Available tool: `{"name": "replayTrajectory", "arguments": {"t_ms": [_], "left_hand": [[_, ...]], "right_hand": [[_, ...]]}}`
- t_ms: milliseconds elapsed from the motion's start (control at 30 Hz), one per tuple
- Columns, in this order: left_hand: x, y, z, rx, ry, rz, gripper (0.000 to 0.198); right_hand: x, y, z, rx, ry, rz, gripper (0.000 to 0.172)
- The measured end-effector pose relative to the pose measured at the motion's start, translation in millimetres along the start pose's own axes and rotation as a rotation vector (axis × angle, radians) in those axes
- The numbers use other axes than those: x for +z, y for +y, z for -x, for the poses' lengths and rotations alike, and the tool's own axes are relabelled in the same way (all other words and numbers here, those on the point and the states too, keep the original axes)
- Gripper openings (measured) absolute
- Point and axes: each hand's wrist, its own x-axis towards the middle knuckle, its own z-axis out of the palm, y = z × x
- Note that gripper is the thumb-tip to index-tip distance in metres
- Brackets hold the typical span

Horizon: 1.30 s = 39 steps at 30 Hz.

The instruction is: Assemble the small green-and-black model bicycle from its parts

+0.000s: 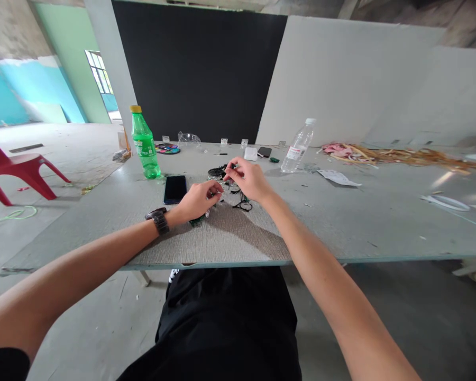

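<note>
My left hand (200, 199), with a dark watch on its wrist, is curled closed over small parts on the grey table (341, 222); something thin and pale sticks out of its fingers, too small to name. My right hand (249, 179) is just beyond it, fingers pinched on a small dark piece at the edge of a black tangle of small parts and wires (241, 203). A small green piece (197, 221) lies under the left wrist. The two hands almost touch.
A dark phone (175, 189) lies left of the hands, with a green bottle (145, 143) behind it. A clear water bottle (298, 147), a white case (250, 154), another phone (264, 152), a paper scrap (338, 178) and straw-like strips (400, 155) lie further back. A red chair (11, 169) stands left.
</note>
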Motion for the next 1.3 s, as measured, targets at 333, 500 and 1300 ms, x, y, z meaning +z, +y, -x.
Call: {"name": "replayTrajectory", "arguments": {"t_ms": [333,500,1300], "left_hand": [[0.6,-0.8,0.8,-0.015,-0.009,0.004,0.013],[1.1,-0.8,0.0,-0.020,-0.008,-0.007,0.012],[1.0,1.0,0.7,-0.019,0.000,-0.023,0.011]], "right_hand": [[3.1,4.8,1.1,0.094,-0.152,0.147,0.011],[3.7,11.1,-0.1,0.135,-0.159,0.178,0.007],[5.2,25.6,0.3,0.168,-0.226,0.181,0.028]]}}
